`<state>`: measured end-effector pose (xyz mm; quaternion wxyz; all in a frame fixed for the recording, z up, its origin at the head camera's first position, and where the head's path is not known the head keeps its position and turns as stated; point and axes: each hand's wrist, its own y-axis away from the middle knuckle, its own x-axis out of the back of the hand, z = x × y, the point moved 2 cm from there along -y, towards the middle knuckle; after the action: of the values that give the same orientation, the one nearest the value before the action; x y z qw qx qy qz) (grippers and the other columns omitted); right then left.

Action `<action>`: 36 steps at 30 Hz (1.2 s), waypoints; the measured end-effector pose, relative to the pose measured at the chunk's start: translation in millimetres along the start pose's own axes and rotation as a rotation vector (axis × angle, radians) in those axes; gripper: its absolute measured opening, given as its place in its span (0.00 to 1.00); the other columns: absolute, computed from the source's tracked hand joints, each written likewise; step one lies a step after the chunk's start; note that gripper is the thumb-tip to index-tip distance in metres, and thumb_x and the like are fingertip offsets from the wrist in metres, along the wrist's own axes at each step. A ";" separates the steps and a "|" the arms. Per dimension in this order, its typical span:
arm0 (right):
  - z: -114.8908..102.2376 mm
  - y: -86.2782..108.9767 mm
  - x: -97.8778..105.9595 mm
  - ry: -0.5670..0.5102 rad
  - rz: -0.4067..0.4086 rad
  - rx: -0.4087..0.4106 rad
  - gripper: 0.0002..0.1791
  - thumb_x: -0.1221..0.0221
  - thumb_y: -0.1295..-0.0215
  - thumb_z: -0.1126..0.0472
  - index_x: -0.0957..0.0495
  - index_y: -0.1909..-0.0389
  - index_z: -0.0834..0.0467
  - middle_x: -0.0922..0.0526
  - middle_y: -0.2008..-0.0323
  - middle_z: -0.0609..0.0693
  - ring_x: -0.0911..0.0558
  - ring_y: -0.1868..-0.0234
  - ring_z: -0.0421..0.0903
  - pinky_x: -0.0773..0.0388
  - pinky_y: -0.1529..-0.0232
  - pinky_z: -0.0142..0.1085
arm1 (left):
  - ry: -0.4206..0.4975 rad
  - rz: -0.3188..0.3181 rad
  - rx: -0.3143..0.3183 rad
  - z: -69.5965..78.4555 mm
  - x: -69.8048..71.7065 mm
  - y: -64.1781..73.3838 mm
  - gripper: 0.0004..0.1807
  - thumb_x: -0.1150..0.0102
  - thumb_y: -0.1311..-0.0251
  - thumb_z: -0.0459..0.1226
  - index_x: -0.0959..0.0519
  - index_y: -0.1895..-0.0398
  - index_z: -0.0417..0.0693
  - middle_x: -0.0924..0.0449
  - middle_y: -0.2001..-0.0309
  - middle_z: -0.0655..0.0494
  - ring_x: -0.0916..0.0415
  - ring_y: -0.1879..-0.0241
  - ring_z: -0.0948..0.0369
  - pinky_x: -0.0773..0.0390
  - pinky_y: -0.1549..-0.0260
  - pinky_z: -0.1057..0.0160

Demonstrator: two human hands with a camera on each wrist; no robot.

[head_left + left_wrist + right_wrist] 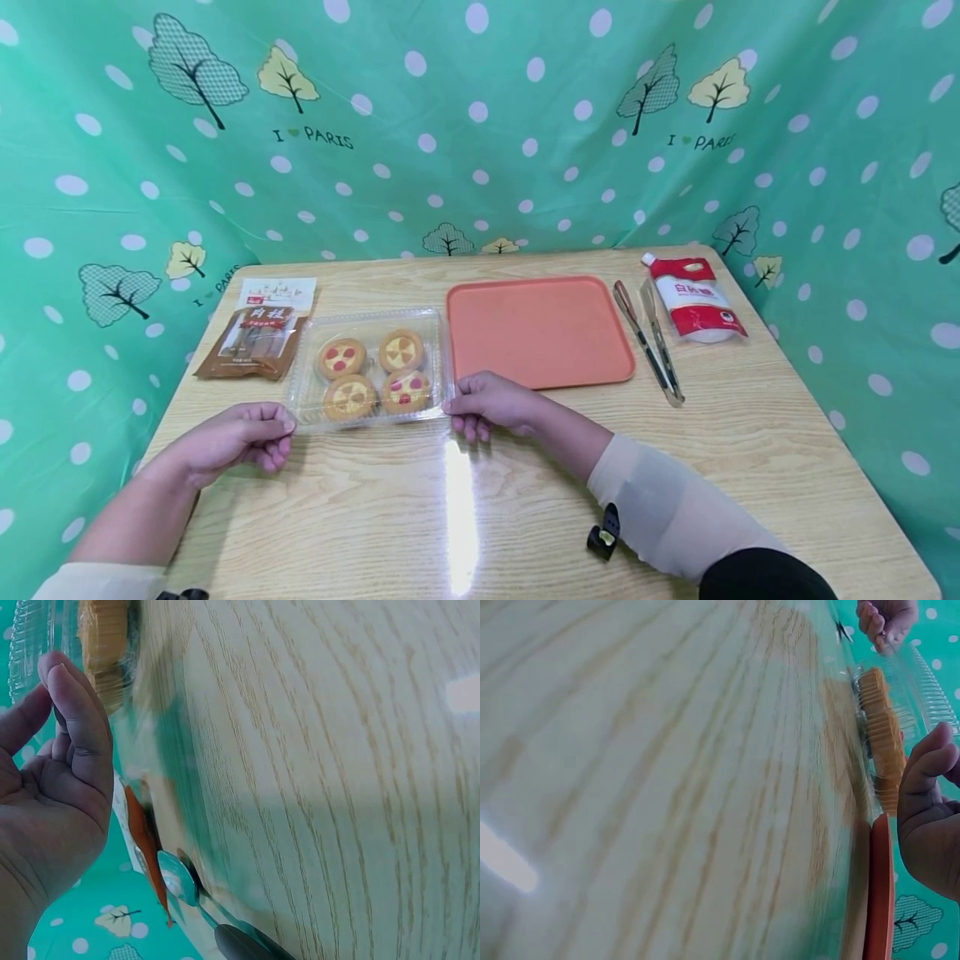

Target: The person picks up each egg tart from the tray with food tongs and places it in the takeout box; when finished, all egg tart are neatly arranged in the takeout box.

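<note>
A clear plastic clamshell box [369,368] holds several round tarts [401,350], some with pinkish-red spots and some with a wedge pattern. My left hand [243,437] pinches the box's near left corner between thumb and forefinger. At the near right corner, my right hand [495,406] pinches the rim, its other fingers curled below. Both wrist views show the box side-on, low over the table; in the right wrist view the tarts' ridged sides [883,735] face the camera.
A salmon-pink tray [540,333] lies right of the box, with metal tongs [651,342] beside it. Farther right is a red-and-white pouch [693,300]. A brown packet [258,329] lies at the left. The left wrist view shows a dark-handled spoon [178,877] near that packet.
</note>
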<state>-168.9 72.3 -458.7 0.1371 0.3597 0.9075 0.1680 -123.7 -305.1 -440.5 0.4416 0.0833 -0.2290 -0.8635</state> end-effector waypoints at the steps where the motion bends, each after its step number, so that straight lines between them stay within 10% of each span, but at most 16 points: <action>1: -0.2 0.0 -0.1 0.001 0.002 0.003 0.09 0.43 0.30 0.62 0.27 0.69 0.62 0.20 0.77 0.51 0.24 0.83 0.40 0.28 0.85 0.26 | -0.001 0.003 0.000 -0.2 0.2 -0.2 0.13 0.52 0.27 0.39 0.26 0.62 0.36 0.19 0.70 0.55 0.21 0.71 0.63 0.14 0.68 0.61; 30: -8.3 -24.6 22.2 0.007 0.172 0.060 0.18 0.43 0.30 0.55 0.25 0.63 0.70 0.22 0.78 0.51 0.31 0.87 0.38 0.39 0.90 0.25 | 0.020 0.345 0.073 13.0 -2.4 -22.3 0.18 0.60 0.23 0.43 0.33 0.50 0.34 0.23 0.65 0.51 0.21 0.68 0.60 0.13 0.64 0.59; 36: -18.4 -14.2 35.6 0.080 0.285 0.072 0.23 0.43 0.31 0.45 0.22 0.58 0.64 0.21 0.76 0.51 0.32 0.87 0.38 0.40 0.90 0.27 | -0.148 0.496 0.051 29.3 -1.5 -21.5 0.33 0.68 0.23 0.54 0.45 0.36 0.30 0.25 0.58 0.41 0.20 0.67 0.54 0.13 0.66 0.55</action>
<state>-209.3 83.7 -452.3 0.0625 0.4825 0.8574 0.1674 -148.6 -283.6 -424.8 0.6196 -0.0275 -0.2958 -0.7265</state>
